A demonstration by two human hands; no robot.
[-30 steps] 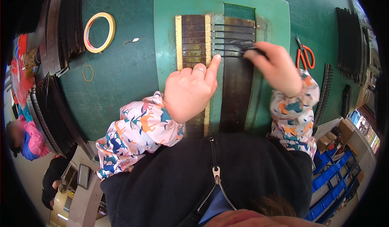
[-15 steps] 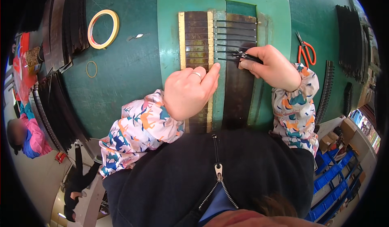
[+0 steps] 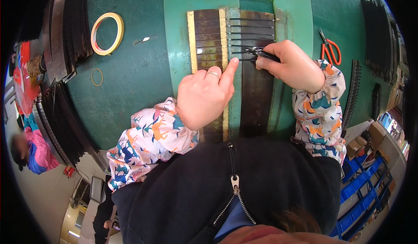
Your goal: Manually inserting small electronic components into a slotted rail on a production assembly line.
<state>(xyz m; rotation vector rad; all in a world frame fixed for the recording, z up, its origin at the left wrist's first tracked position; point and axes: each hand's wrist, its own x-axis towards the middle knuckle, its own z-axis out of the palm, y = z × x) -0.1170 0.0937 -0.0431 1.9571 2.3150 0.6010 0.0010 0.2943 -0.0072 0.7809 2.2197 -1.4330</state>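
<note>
My right hand [image 3: 294,67] is closed on a bundle of thin black strips [image 3: 257,51], their light-tipped ends fanning out to the left. My left hand [image 3: 201,96] has its index finger stretched out, the fingertip at the left end of one black strip; its other fingers are curled and the thumb is hidden. Farther back, several black strips [image 3: 250,33] lie crosswise, spaced apart, over a dark metal bar [image 3: 257,100]. Beside it is a dark plate [image 3: 208,22] with yellow scale-like edges. Both sit on a light green board [image 3: 294,2].
Red-handled pliers [image 3: 331,52] lie right of the board. To the left are a tape roll [image 3: 118,34] and a rubber band [image 3: 97,77]. Dark strip stacks [image 3: 65,122] line the left table edge, with more [image 3: 379,39] at right. A person in pink [image 3: 41,150] is at far left.
Both hands have shifted slightly away from me along the board, the right one with the bundle. The left fingertip is now at the strip's end. The view has turned a little.
</note>
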